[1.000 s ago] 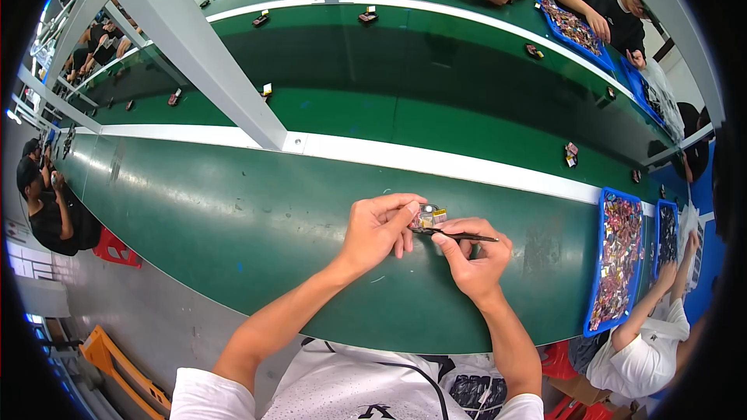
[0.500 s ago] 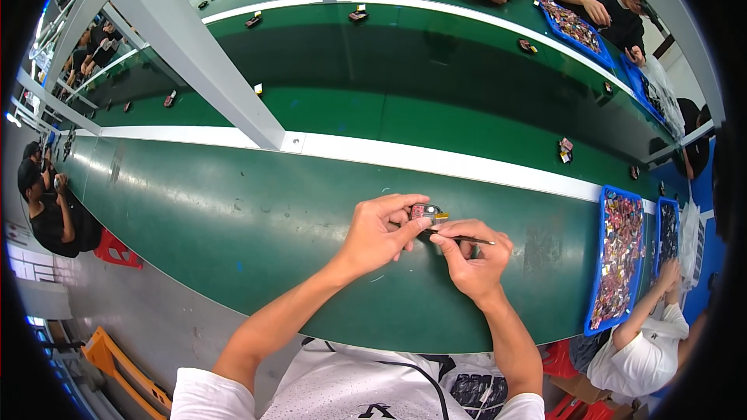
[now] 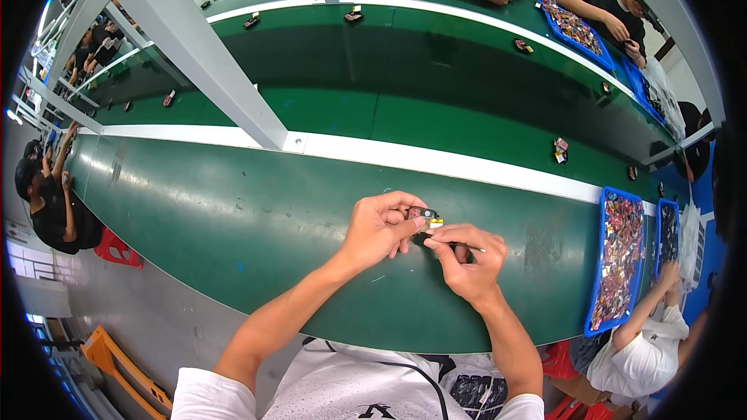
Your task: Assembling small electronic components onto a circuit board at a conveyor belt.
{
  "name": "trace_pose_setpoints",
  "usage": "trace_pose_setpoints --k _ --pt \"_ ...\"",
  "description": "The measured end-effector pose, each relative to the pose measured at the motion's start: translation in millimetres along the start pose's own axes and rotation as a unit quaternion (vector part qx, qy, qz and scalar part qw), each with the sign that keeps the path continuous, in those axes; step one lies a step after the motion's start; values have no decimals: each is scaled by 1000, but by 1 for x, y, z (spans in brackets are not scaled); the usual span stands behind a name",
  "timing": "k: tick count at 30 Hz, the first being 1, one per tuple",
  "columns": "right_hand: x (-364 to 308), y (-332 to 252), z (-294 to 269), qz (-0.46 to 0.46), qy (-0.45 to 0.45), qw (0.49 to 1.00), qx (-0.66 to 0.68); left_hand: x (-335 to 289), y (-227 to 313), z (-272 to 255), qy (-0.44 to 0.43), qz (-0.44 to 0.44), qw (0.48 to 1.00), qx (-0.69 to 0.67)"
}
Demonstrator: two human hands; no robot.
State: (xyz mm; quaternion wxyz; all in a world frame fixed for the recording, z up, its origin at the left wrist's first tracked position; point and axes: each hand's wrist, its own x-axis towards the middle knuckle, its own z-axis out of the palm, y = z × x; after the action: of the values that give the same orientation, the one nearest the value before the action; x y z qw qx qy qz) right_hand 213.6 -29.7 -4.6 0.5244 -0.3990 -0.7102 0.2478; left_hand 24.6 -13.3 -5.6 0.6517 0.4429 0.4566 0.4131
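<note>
My left hand [image 3: 381, 227] pinches a small dark part with a yellow and red end [image 3: 425, 216] just above the green worktable [image 3: 233, 225]. My right hand [image 3: 467, 258] is close beside it on the right and grips a thin dark tool [image 3: 464, 246] that lies across its fingers, its near end at the part. Both forearms come up from the lower edge, over my white printed shirt.
A blue tray [image 3: 618, 258] full of small parts lies at the right, a second one [image 3: 667, 232] beyond it, with a seated person's arm beside them. A green conveyor belt [image 3: 436, 120] carries scattered parts behind a white rail. A grey post [image 3: 194, 50] slants across. More people work opposite.
Both hands have stayed together at the same spot on the table; the fingers shifted slightly around the small part and the tool.
</note>
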Motion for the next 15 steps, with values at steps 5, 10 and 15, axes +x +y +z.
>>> trace_pose_setpoints --k 5,10,15 --pt "0 0 0 -12 -2 1000 -8 0 1 2 13 2 1000 -6" --pt "0 1 0 -28 -9 1000 -6 2 0 2 15 7 1000 -8" --pt "1 4 0 -10 40 999 -3 18 9 -5 50 15 999 7"
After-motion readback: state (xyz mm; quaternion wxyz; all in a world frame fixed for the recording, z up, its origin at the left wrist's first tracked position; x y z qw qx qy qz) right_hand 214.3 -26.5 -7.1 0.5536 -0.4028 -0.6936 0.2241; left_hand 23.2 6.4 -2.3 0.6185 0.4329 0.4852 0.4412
